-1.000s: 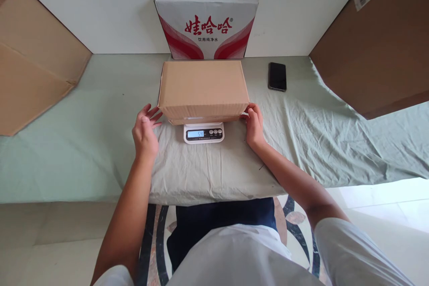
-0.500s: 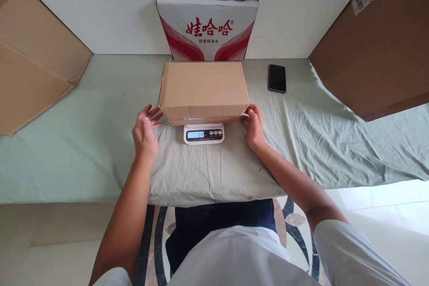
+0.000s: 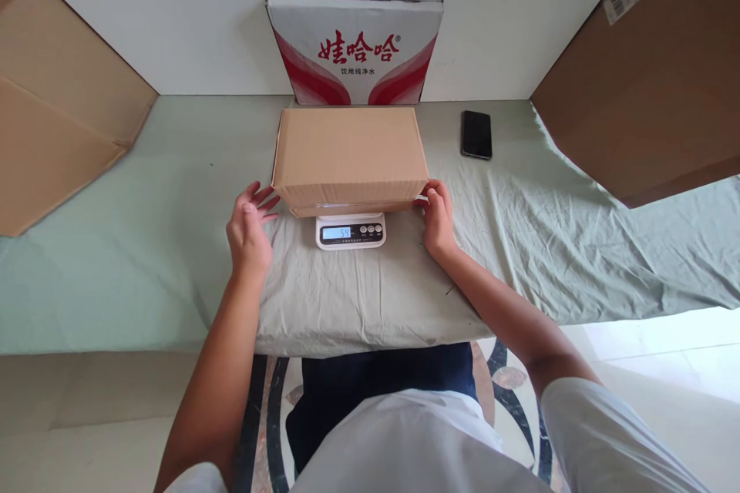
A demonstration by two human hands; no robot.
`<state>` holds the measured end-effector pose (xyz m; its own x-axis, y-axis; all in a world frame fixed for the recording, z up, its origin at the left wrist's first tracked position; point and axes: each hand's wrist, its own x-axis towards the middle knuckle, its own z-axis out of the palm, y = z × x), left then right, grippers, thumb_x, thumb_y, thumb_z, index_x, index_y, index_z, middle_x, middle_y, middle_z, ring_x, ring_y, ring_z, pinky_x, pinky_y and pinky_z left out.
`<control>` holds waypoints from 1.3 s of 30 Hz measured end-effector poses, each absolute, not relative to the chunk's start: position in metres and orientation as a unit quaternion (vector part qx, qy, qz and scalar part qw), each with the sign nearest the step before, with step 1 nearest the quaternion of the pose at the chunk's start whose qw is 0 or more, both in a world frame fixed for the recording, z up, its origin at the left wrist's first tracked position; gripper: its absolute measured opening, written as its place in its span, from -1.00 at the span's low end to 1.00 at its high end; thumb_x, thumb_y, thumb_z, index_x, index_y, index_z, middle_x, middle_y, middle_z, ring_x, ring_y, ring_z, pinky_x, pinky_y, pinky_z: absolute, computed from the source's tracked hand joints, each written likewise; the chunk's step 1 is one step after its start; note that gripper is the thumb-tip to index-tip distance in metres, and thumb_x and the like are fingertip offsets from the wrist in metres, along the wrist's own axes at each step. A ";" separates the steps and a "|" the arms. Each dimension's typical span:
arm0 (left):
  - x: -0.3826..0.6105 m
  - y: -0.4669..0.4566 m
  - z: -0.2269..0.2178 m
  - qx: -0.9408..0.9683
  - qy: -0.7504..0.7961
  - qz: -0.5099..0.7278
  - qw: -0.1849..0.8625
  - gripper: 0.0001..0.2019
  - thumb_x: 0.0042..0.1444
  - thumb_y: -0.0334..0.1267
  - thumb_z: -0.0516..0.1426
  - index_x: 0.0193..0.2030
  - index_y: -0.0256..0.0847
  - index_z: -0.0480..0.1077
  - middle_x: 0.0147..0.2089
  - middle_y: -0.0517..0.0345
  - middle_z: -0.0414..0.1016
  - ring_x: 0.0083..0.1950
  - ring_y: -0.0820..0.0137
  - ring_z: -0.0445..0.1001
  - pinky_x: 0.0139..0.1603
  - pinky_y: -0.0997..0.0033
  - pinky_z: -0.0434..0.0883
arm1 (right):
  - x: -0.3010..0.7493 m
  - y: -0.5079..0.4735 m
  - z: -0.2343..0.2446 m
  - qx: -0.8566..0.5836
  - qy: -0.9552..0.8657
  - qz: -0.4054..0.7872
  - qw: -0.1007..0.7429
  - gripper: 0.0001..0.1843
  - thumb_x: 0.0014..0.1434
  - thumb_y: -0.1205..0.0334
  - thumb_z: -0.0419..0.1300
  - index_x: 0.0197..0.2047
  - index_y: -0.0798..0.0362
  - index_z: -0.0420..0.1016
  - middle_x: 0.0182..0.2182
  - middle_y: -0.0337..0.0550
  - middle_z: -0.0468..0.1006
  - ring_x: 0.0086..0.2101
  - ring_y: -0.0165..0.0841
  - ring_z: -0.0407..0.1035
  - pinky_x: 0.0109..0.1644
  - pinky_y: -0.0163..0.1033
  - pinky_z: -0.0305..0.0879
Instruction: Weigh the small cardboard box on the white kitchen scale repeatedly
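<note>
A closed brown cardboard box (image 3: 350, 155) rests on a small white digital scale (image 3: 350, 232) whose lit display reads 54. My left hand (image 3: 249, 230) hovers just left of the box's near corner, fingers spread and empty, not clearly touching it. My right hand (image 3: 438, 217) is at the box's near right corner, fingers curled against its lower edge. Both forearms reach in from below.
The scale stands on a table under a wrinkled pale green cloth (image 3: 520, 246). A black phone (image 3: 476, 134) lies to the right. A red-and-white printed carton (image 3: 354, 46) stands behind the box. Large brown cartons flank the left (image 3: 52, 108) and the right (image 3: 653, 85).
</note>
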<state>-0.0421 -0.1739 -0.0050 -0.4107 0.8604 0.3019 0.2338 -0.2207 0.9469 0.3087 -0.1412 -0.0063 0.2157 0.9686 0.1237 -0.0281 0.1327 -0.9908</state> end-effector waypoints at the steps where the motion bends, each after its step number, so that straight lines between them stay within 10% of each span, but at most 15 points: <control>1: -0.042 -0.173 -0.005 0.480 0.570 0.617 0.253 -0.15 0.37 0.59 0.07 0.38 -0.11 0.55 0.27 -0.25 0.69 0.20 0.01 0.77 -0.03 0.19 0.70 | 0.309 -0.141 -0.006 -0.506 -0.463 0.421 0.593 -0.57 0.40 -0.35 0.16 -0.10 -0.16 0.43 -0.02 -0.15 0.65 0.06 -0.19 0.54 0.11 -0.03 0.52; 22: -0.046 -0.172 -0.011 0.492 0.558 0.621 0.248 -0.20 0.44 0.53 0.05 0.39 -0.12 0.54 0.29 -0.23 0.70 0.18 0.03 0.78 -0.06 0.21 0.72 | 0.305 -0.142 -0.004 -0.503 -0.446 0.422 0.609 -0.66 0.35 -0.23 0.18 -0.12 -0.15 0.45 -0.07 -0.19 0.62 0.00 -0.24 0.52 0.10 -0.06 0.48; 32: -0.039 -0.170 -0.014 0.598 0.460 0.585 0.297 -0.26 0.39 0.32 0.30 0.54 -0.03 0.44 0.52 -0.21 0.52 0.56 -0.07 0.52 0.61 -0.13 0.45 | 0.310 -0.148 -0.004 -0.430 -0.562 0.386 0.592 -0.34 0.39 -0.49 0.15 0.32 -0.29 0.49 0.33 -0.07 0.62 0.31 -0.06 0.50 0.44 0.25 0.51; 39: -0.019 -0.171 -0.006 0.583 0.526 0.538 0.309 -0.35 0.33 0.33 0.35 0.26 -0.16 0.53 0.15 -0.21 0.72 0.20 0.04 0.74 0.29 0.08 0.66 | 0.302 -0.151 0.002 -0.392 -0.615 0.418 0.542 -0.28 0.40 -0.44 0.25 0.45 -0.27 0.41 0.53 -0.05 0.46 0.54 -0.02 0.33 0.68 0.27 0.30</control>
<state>-0.0191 -0.1711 -0.0064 -0.1306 0.9443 0.3020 0.2805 -0.2570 0.9248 0.3018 -0.1505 0.0018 -0.1050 0.9348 0.3394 0.0279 0.3439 -0.9386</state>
